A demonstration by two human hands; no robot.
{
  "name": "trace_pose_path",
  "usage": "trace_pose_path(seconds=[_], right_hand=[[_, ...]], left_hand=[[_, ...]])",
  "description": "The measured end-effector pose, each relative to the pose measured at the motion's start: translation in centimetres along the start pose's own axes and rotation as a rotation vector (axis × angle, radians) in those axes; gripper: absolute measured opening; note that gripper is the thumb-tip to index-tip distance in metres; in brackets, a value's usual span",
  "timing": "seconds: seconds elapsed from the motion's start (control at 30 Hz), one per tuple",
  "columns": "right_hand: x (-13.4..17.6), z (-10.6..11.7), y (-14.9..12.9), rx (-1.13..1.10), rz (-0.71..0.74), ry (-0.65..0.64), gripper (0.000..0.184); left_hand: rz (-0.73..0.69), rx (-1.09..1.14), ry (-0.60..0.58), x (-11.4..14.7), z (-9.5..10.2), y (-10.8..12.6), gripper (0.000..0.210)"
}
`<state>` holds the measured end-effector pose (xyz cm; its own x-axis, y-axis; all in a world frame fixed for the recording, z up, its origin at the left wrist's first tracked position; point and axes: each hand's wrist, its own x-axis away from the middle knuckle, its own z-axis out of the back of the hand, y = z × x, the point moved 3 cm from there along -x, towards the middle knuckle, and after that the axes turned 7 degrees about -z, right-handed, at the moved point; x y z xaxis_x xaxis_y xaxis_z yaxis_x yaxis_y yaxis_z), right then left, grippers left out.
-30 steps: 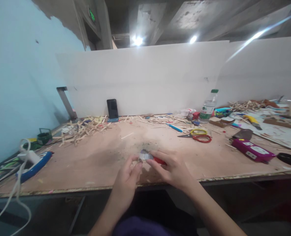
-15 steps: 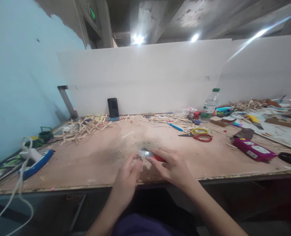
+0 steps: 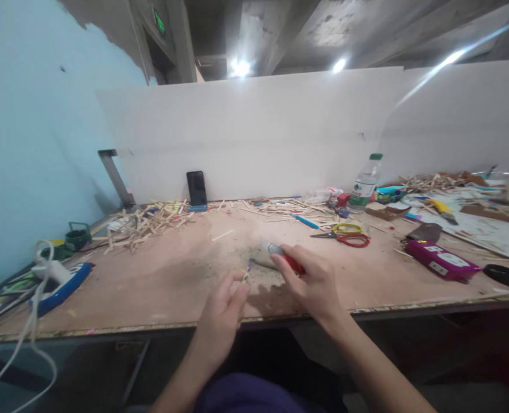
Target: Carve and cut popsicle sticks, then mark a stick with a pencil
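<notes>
My right hand (image 3: 312,278) is closed around a red-handled utility knife (image 3: 295,263), whose grey metal front end (image 3: 275,249) points left and up. Its tip is blurred. Thumb and fingers of my left hand (image 3: 224,304) pinch a short thin stick (image 3: 246,276), yellowish with dark spots, standing up from the fingertips. The knife is apart from the stick, a little above and to its right. Beneath both hands, the tabletop (image 3: 185,287) carries dark smudges and small crumbs.
Loose wooden sticks (image 3: 148,223) lie along the back, near a propped phone (image 3: 196,188). Scissors (image 3: 349,235), a blue pen (image 3: 306,222), a water bottle (image 3: 365,183) and a purple case (image 3: 443,261) are to the right. A power strip (image 3: 65,284) with cables sits left.
My right hand has drawn the knife up and to the right, away from the left fingertips. The stick in my left hand now shows; that hand has barely moved.
</notes>
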<state>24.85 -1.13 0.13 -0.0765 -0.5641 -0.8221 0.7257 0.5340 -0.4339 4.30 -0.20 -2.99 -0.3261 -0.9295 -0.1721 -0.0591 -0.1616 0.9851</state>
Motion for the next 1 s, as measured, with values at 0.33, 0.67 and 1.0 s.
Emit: trace_pose_path(seconds=[0.33, 0.67, 1.0], right_hand=[[0.5, -0.4, -0.6, -0.07, 0.07, -0.183, 0.021], [0.6, -0.6, -0.8, -0.042, 0.048, -0.267, 0.022], [0.4, -0.6, -1.0, -0.04, 0.053, -0.293, 0.022]], left_hand=[[0.014, 0.073, -0.007, 0.1, 0.0, 0.3, 0.036], [0.017, 0.098, -0.022, -0.1, -0.1, 0.1, 0.032], [0.006, 0.076, -0.025, 0.0, -0.1, 0.2, 0.032]])
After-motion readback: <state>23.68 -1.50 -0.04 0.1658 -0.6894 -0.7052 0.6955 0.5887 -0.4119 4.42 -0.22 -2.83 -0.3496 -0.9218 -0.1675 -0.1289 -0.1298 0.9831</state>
